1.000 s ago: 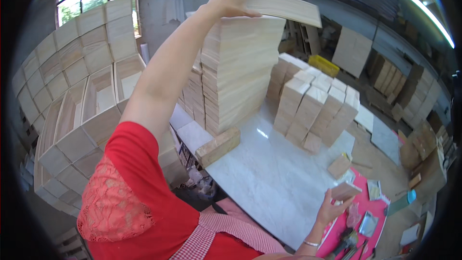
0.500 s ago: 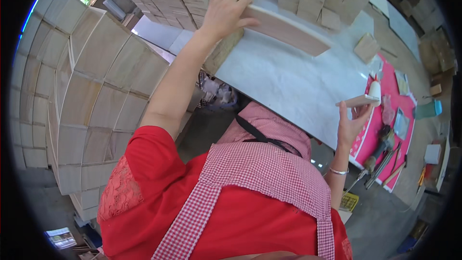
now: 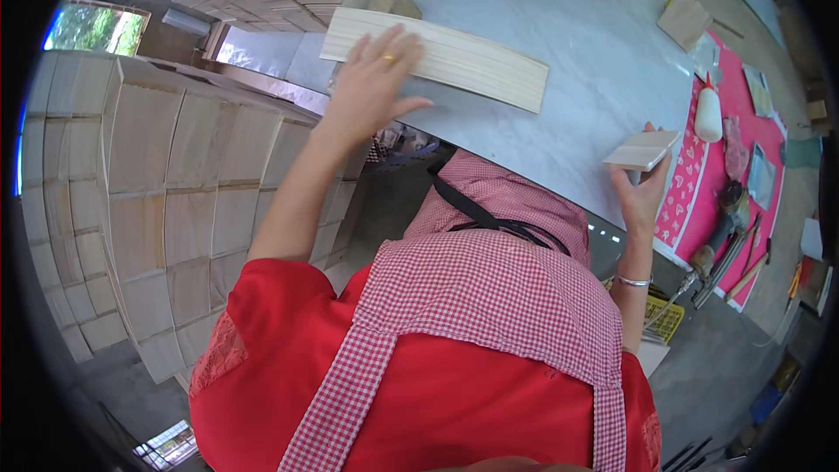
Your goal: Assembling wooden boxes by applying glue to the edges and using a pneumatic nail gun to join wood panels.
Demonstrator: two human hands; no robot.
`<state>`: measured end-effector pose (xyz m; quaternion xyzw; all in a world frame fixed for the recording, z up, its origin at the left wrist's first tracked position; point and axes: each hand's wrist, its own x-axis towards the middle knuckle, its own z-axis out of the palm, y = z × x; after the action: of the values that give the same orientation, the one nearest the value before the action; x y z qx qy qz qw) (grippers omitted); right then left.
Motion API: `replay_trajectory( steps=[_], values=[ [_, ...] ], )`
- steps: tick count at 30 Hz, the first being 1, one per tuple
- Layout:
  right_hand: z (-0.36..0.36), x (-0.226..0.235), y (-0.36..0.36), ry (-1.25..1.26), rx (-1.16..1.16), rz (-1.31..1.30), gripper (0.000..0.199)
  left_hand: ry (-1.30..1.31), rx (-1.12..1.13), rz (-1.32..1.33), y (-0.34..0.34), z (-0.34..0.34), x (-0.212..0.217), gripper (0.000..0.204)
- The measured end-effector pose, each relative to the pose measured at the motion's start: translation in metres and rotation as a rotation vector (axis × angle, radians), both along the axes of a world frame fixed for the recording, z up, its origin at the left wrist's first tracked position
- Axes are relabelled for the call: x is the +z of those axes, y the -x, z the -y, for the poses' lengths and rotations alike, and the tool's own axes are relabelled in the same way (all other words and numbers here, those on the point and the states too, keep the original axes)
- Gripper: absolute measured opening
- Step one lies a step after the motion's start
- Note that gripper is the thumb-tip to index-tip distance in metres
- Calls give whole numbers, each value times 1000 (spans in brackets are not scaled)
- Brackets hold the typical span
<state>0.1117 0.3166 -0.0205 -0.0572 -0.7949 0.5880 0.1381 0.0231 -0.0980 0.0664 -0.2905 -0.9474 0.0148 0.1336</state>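
Left hand (image 3: 371, 87) lies flat, fingers spread, on long wooden board (image 3: 437, 57) resting on grey table (image 3: 577, 79). Right hand (image 3: 642, 188) grips small wood block (image 3: 642, 150) above table edge, near pink mat (image 3: 699, 175).

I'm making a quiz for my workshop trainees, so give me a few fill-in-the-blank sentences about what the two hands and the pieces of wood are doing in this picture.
1. The left hand lies flat on a long wooden ____ on the worktable.
2. The right hand holds up a small wooden ____.
3. A white bottle lies on a mat coloured ____.
4. The finger of the left hand bears a gold ____.

Missing words: board; block; pink; ring.
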Motion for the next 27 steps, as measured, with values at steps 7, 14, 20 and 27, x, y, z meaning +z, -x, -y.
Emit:
replay_trajectory(
  steps=[7,14,20,27],
  values=[
    [10,12,-2,-25,152,53,88,-26,-219,113,37,-125,-39,97],
    [12,13,2,-75,220,103,89,71,-148,332,56,-143,-53,100],
    [21,16,9,-67,270,99,89,-89,-314,212,45,-145,-35,84],
    [36,21,16,-36,359,107,91,-349,-460,-198,2,-145,-12,69]
  ],
)
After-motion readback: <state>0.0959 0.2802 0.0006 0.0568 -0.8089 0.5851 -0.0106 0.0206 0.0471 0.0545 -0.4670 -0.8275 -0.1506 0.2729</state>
